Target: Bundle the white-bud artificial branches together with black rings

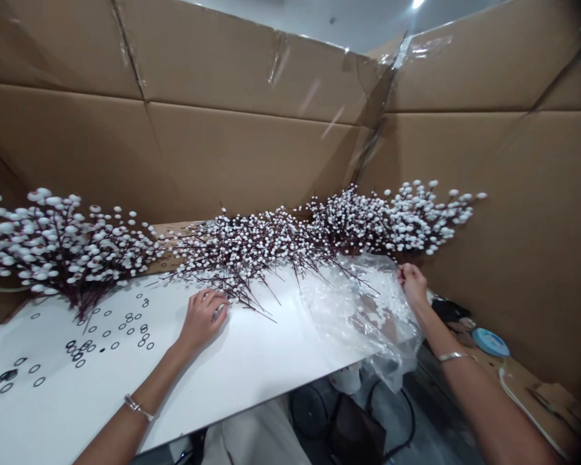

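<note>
My right hand pinches the edge of the plastic bag lightly, while my left hand lies curled on the counter beside the budded branches.

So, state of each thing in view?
Left hand: curled on the table, maybe holding something small, unclear.
Right hand: pinching the plastic bag.
Plastic bag: crumpled, hanging over the table edge.
Budded branches: lying in heaps.
Black rings: scattered loose.
Cardboard wall: upright, taped.
</note>
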The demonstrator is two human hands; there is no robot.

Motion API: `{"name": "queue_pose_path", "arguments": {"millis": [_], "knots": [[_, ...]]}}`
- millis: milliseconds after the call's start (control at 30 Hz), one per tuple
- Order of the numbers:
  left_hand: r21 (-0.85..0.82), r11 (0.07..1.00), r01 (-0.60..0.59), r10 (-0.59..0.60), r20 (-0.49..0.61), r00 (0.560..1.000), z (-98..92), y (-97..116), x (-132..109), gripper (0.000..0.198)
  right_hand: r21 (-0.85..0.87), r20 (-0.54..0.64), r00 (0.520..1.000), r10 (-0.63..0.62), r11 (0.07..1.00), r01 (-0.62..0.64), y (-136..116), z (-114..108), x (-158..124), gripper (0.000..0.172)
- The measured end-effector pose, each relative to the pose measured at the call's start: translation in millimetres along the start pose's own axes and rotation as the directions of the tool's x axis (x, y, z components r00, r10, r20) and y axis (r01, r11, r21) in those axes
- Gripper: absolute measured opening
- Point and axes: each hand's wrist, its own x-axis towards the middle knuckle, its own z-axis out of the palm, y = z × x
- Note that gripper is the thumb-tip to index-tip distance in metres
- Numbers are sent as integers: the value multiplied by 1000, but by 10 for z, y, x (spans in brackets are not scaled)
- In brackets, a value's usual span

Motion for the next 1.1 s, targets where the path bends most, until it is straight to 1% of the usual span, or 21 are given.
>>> {"name": "queue_pose_path", "arguments": {"millis": [167,267,333,367,433,533,667,767,833,900,1000,1100], "knots": [[-21,1000,15,-15,7,1000,10,4,7,18,81,4,999,51,995,-51,161,209,-44,60],[-12,1000,24,-23,16,1000,14,-16,11,19,99,7,998,60,993,-60,174,314,9,59],[-8,999,31,-31,20,999,15,-32,9,19,100,20,998,53,993,-55,139,316,63,58],[-9,999,35,-35,20,999,15,-38,8,19,98,29,998,47,994,-50,111,285,90,56],[-16,999,45,-45,20,999,15,-43,5,19,92,49,998,32,995,-36,45,157,138,54],[-33,998,61,-61,27,998,23,-39,1,20,59,98,995,24,998,-30,-55,-167,170,51],[-50,996,68,-66,39,997,51,-41,-3,19,12,150,986,74,997,-76,-148,-625,118,47],[-56,996,68,-66,43,997,74,-51,-10,19,14,158,981,110,993,-114,-181,-818,40,47],[-61,996,64,-62,46,997,85,-58,-15,20,32,157,977,143,988,-150,-190,-854,-3,48],[-68,996,59,-56,47,997,91,-62,-18,19,61,159,971,178,980,-190,-198,-830,-28,51],[-73,995,64,-61,41,997,86,-60,-17,19,98,178,961,212,968,-232,-232,-713,-33,52],[-73,995,73,-71,35,997,70,-44,-11,19,126,209,958,198,966,-227,-316,-538,-21,51]]}}
